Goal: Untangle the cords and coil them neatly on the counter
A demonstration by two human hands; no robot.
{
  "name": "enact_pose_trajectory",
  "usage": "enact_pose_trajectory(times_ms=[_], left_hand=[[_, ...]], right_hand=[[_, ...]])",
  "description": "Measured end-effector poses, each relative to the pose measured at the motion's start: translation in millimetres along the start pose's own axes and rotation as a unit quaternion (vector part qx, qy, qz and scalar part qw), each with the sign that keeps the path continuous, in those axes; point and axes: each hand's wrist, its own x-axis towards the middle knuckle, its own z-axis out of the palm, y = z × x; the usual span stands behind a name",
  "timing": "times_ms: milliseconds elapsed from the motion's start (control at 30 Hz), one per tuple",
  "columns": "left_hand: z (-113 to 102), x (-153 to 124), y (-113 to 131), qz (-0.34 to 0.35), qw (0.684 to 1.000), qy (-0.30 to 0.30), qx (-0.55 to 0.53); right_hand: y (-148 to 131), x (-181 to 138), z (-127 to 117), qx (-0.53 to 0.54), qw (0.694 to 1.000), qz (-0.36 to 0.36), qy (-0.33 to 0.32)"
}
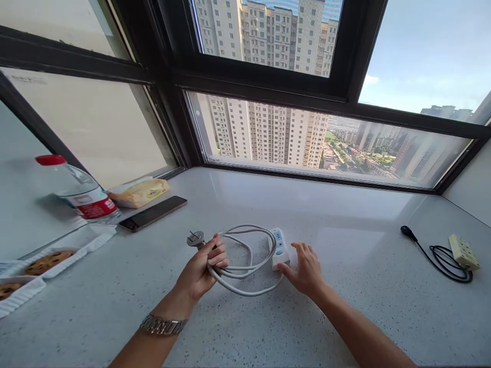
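My left hand [207, 268] is closed around the coiled white cord [245, 294] close to its plug end. The grey plug [196, 239] sticks out past my fingers, its metal prongs pointing up and away. Loops of the cord spread rightward to a white power strip [280, 249] with blue-marked sockets, which rests on the speckled white windowsill [238, 337]. At the strip's near right side is my right hand [305, 268], fingers apart; its thumb touches or nearly touches the lower corner of the strip.
At the left are a red-capped bottle [92, 199], a yellow soft pack [140, 193], a dark phone [153, 213] and a white tray [90, 237] with cookies [49, 262]. On the right lies a cream power strip [463, 252] with a black cord [425, 251]. Dark-framed windows [268, 94] border the sill.
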Motion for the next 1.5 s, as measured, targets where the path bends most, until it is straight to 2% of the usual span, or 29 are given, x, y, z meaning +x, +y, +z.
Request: enact_pose_trajectory(times_ms=[133,267,367,433,500,567,667,733,833,900,1033,1067,1167,1267,1367,1500], left_hand=[[-20,2,4,0.033,0.992,0.078,0.092],[-38,19,7,0.054,0.950,0.133,0.279],[-46,40,10,0.057,0.901,0.153,0.402],[-44,54,8,0.067,0.866,0.166,0.467],[-33,66,1,0.073,0.830,0.153,0.531],[-17,74,-12,0.071,0.806,0.112,0.577],[11,82,-38,0.049,0.789,0.033,0.611],[30,87,-56,0.037,0.770,-0.020,0.637],[51,93,-76,0.046,0.732,-0.063,0.677],[57,95,-82,0.084,0.690,-0.061,0.716],[50,95,-81,0.207,0.548,-0.016,0.810],[46,94,-80,0.228,0.524,-0.008,0.821],[38,93,-76,0.245,0.506,0.003,0.827],[39,94,-72,0.228,0.516,-0.005,0.826],[41,97,-67,0.210,0.519,-0.021,0.828],[37,99,-59,0.217,0.518,-0.011,0.827]], right_hand=[[-28,15,12,-0.059,0.997,0.013,-0.050],[-41,31,26,-0.091,0.994,0.048,-0.033],[-30,40,28,-0.043,0.994,0.097,0.013],[-17,42,24,0.027,0.988,0.118,0.098],[-5,40,18,0.090,0.972,0.084,0.201],[2,35,13,0.113,0.964,0.009,0.240],[7,29,6,0.077,0.980,-0.064,0.172],[10,28,3,0.037,0.989,-0.054,0.130],[17,28,-6,-0.019,0.993,-0.003,0.118],[24,28,-14,-0.051,0.992,0.010,0.114],[27,21,-28,-0.093,0.991,-0.012,0.094],[24,17,-29,-0.101,0.990,-0.022,0.092],[3,1,-23,-0.109,0.987,-0.090,0.079],[-17,-12,-8,-0.112,0.982,-0.147,0.026],[-22,-11,5,-0.142,0.981,-0.130,-0.005],[-6,9,7,-0.186,0.978,-0.092,-0.014]])
